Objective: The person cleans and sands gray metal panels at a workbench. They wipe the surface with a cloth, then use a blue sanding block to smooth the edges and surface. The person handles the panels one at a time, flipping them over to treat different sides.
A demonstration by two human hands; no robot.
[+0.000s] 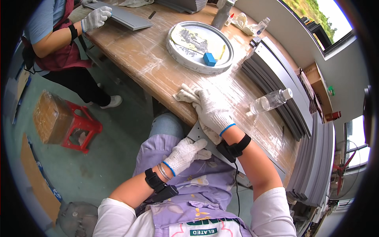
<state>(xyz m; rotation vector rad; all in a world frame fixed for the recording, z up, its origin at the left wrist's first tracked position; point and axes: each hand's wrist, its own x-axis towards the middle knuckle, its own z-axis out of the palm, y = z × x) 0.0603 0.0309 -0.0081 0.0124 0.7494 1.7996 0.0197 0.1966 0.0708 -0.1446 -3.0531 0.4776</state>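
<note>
A grey metal panel [221, 153] with small holes lies at the near table edge, over my lap. My left hand [186, 155], in a white knit glove, grips the panel's near edge by its left end, thumb and fingers pressed together. My right hand [215, 112], gloved the same way, is closed on a crumpled white cloth [186, 94]. Part of the cloth pokes out to the left over the table edge, and part hangs down onto the panel. The palm side of the right hand is hidden.
A round whitish tray [173, 51] holds a blue block [209, 59]. Clear bottle [270, 102] stands right of my right hand, before stacked grey panels [276, 79]. A co-worker's gloved hand [96, 19] touches another panel [122, 17]. A red stool [85, 122] stands on the floor.
</note>
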